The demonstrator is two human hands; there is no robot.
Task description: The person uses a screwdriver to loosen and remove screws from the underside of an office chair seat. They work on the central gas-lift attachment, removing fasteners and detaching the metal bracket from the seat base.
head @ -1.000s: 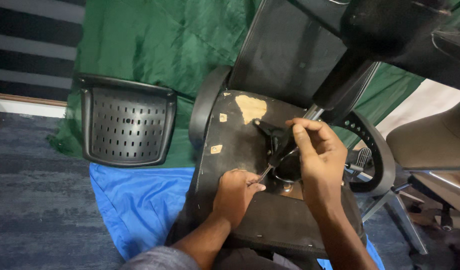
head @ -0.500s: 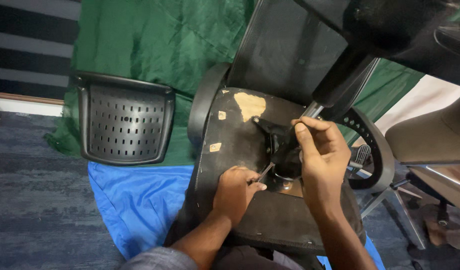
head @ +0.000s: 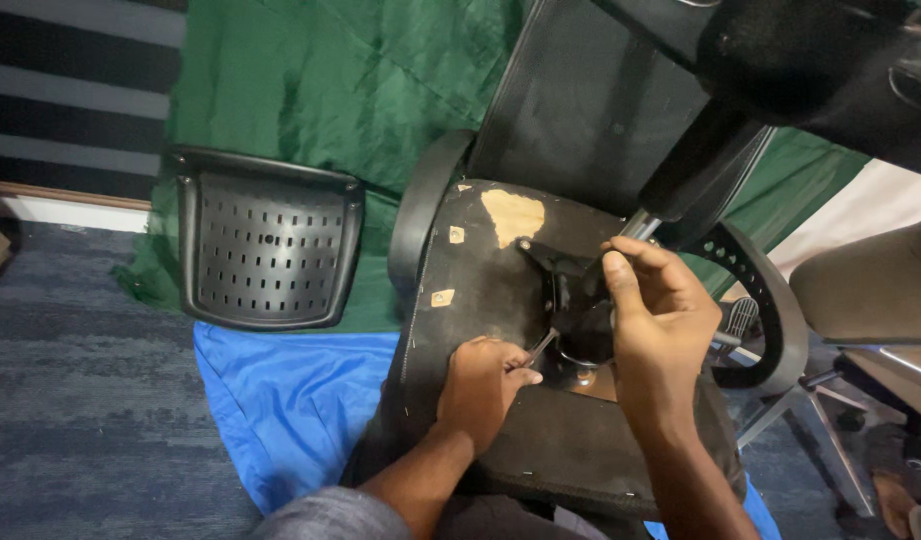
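Note:
An upturned black office chair seat [head: 481,290] lies in front of me, underside up, with a worn tan patch near its far edge. A black metal mechanism plate [head: 571,285] is bolted at its middle. My left hand [head: 481,385] rests on the seat underside and pinches a thin metal tool [head: 543,346] that points at the plate's lower edge. My right hand [head: 656,320] is closed around the plate's right side, beside the chair's gas cylinder [head: 691,180]. What lies under my right palm is hidden.
A perforated black plastic seat shell [head: 266,250] leans against green cloth [head: 331,80] at the left. A blue sheet [head: 281,400] covers dark carpet under the chair. Curved armrests [head: 771,300] flank the seat. Another chair [head: 871,290] and metal legs stand at the right.
The view shifted slightly right and down. My left hand has drawn the thin tool in closer to the plate's lower edge; my right hand keeps its grip at the plate.

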